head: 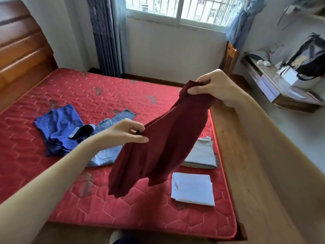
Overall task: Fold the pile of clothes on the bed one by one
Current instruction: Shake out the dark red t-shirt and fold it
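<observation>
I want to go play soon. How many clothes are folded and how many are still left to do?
Two look done: a folded white piece and a folded grey piece lie flat near the mattress edge. One is in hand: both hands, left and right, hold up the dark red garment. Two are left, unfolded: the jeans and the crumpled blue garment.

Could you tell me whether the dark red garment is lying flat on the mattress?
No, the dark red garment hangs in the air, pinched by the left hand and the right hand.
</observation>
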`<move>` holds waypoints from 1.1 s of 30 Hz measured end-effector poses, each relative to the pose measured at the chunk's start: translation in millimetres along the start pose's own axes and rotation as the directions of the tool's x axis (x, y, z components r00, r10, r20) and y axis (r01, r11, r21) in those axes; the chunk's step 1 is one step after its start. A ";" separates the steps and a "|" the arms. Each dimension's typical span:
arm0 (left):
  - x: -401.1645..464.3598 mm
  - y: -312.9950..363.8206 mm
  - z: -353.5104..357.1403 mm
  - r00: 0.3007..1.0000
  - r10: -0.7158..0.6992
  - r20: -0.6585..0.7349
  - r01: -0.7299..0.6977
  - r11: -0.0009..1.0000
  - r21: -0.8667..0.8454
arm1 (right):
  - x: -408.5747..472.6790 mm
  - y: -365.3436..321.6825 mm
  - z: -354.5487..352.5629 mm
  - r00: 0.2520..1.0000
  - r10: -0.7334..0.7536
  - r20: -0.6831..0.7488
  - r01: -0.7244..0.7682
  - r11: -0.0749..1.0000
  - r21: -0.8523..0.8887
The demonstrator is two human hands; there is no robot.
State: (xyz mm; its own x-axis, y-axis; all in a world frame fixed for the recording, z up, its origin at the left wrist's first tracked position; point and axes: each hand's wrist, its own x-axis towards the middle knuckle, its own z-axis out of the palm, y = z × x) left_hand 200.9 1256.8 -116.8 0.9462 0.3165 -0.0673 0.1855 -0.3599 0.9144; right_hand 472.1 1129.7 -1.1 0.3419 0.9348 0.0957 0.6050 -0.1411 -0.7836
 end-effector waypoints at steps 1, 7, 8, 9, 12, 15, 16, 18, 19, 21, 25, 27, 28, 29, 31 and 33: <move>-7.1 14.0 -3.1 1.000 0.004 0.031 -0.004 1.000 -0.023 | 0.1 -4.9 -9.5 1.000 -0.008 0.024 0.008 1.000 0.024; -3.1 20.8 -28.4 0.999 -0.027 0.019 0.027 0.999 -0.032 | 56.7 -6.0 -29.0 0.953 0.079 0.293 -0.080 0.997 -0.007; 5.8 1.7 -29.9 0.997 -0.075 -0.001 0.075 0.997 -0.015 | 74.4 8.1 -13.7 0.941 0.118 0.318 -0.106 0.993 -0.056; 16.6 -24.4 -29.0 0.992 -0.127 -0.018 0.127 0.992 -0.001 | 92.8 28.1 7.1 0.928 0.163 0.335 -0.132 0.985 -0.113; 56.0 -131.3 -9.4 0.959 -0.272 -0.079 0.278 0.957 0.084 | 140.0 118.3 90.0 0.873 0.291 0.392 -0.200 0.945 -0.257; 102.0 -264.7 24.3 0.899 -0.403 -0.172 0.427 0.894 0.138 | 176.9 237.3 184.2 0.836 0.370 0.406 -0.231 0.908 -0.351; 118.0 -308.3 35.3 0.872 -0.445 -0.206 0.475 0.870 0.133 | 189.3 279.4 213.0 0.838 0.389 0.382 -0.243 0.894 -0.376; 148.1 -380.7 52.1 0.824 -0.502 -0.263 0.542 0.834 0.108 | 209.9 352.1 260.2 0.846 0.412 0.340 -0.260 0.873 -0.412; 165.1 -414.8 59.0 0.818 -0.503 -0.277 0.546 0.831 0.103 | 220.6 386.9 281.9 0.847 0.422 0.323 -0.268 0.864 -0.425; 198.8 -474.3 66.4 0.820 -0.480 -0.311 0.532 0.839 0.109 | 244.5 447.3 320.2 0.862 0.422 0.281 -0.266 0.848 -0.458; 259.0 -563.8 47.1 0.792 -0.474 -0.385 0.544 0.834 0.093 | 305.9 523.1 368.9 0.901 0.388 0.194 -0.239 0.817 -0.526; 286.4 -591.0 23.1 0.808 -0.456 -0.374 0.523 0.846 0.099 | 345.1 542.5 380.6 0.917 0.364 0.166 -0.227 0.815 -0.533; 300.1 -600.1 9.8 0.817 -0.441 -0.373 0.510 0.854 0.107 | 365.6 549.4 385.5 0.927 0.345 0.148 -0.218 0.816 -0.535; 314.0 -608.1 -3.3 0.822 -0.425 -0.380 0.497 0.860 0.113 | 385.8 554.3 390.3 0.938 0.325 0.122 -0.213 0.816 -0.538; 341.6 -625.4 -25.4 0.815 -0.413 -0.408 0.497 0.859 0.125 | 421.3 568.0 400.1 0.945 0.320 0.064 -0.228 0.788 -0.572; 362.6 -641.3 -38.4 0.792 -0.433 -0.430 0.543 0.822 0.173 | 440.0 585.9 411.6 0.922 0.385 0.030 -0.282 0.726 -0.627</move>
State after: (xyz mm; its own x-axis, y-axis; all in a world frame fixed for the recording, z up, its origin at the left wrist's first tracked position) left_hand 414.8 1636.0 -712.2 0.5551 0.7839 -0.2781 0.7123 -0.2754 0.6456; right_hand 681.0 1592.6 -670.7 0.5263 0.8180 -0.2320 0.7937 -0.5705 -0.2111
